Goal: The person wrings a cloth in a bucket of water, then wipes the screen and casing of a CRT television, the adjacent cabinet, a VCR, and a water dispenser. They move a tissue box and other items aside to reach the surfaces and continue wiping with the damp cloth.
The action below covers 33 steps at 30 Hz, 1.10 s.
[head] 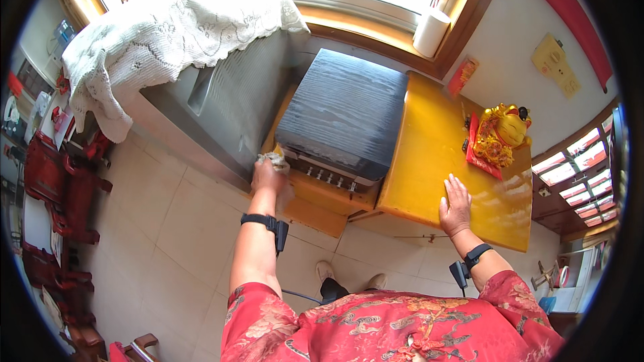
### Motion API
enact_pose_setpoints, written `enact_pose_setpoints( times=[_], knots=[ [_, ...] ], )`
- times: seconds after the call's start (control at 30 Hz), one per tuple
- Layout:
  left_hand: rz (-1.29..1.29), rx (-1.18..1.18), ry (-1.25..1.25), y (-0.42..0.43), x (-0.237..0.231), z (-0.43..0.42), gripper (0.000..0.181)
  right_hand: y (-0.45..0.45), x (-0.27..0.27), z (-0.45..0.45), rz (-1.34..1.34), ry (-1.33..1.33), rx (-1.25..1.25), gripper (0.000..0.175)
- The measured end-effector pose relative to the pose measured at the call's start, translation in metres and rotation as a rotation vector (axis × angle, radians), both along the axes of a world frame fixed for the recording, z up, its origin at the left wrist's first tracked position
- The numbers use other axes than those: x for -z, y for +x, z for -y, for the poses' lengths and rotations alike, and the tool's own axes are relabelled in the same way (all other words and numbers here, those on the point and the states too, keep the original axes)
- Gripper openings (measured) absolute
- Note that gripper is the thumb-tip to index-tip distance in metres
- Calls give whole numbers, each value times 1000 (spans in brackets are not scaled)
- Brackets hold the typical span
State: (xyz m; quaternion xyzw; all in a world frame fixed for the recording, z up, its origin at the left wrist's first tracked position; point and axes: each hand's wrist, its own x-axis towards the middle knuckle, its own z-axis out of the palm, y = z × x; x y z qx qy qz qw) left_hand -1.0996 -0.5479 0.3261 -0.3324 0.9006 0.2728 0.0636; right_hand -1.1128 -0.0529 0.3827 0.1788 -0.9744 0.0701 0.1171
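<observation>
My left hand (266, 177) grips a crumpled light cloth (275, 162) at the near left corner of a dark audio unit (344, 110). The unit's top has a streaky wood-grain look, and a row of silver knobs (329, 179) lines its front. It stands on a low yellow wooden stand (314, 221). Some blur softens the left hand. My right hand (457, 206) rests palm down near the front edge of a yellow cabinet top (427, 161), holding nothing, fingers slightly apart. Beyond it sits a golden lucky cat figurine (503, 136) on a red base (480, 158).
Left of the unit stands a large grey appliance (226, 95) draped with a white lace cloth (176, 35). A white cylinder (431, 32) is on the windowsill (352, 17). Dark red wooden chairs (55, 176) line the far left. A tiled floor (166, 231) lies below.
</observation>
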Motion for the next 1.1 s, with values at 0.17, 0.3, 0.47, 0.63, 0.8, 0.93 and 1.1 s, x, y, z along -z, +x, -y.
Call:
enact_pose_setpoints(
  times=[0.17,0.3,0.47,0.63,0.8,0.93,1.1],
  knots=[
    [-160,133,74,18,20,11,50,-1,0,0,-22,-22,-15,52],
    [-160,-30,60,9,25,14,49,0,3,-2,-17,-8,-14,52],
    [-127,43,-32,8,24,3,55,-2,3,0,-20,19,-9,51],
    [-177,176,59,16,38,-5,52,-1,1,1,-8,16,6,50],
    [-98,243,-32,26,46,-30,76,-1,2,1,-24,6,2,50],
    [-36,284,-69,31,34,-47,80,-2,3,0,-18,5,9,50],
    [6,392,-155,37,33,-68,81,-2,4,0,-28,8,8,51]
  ],
)
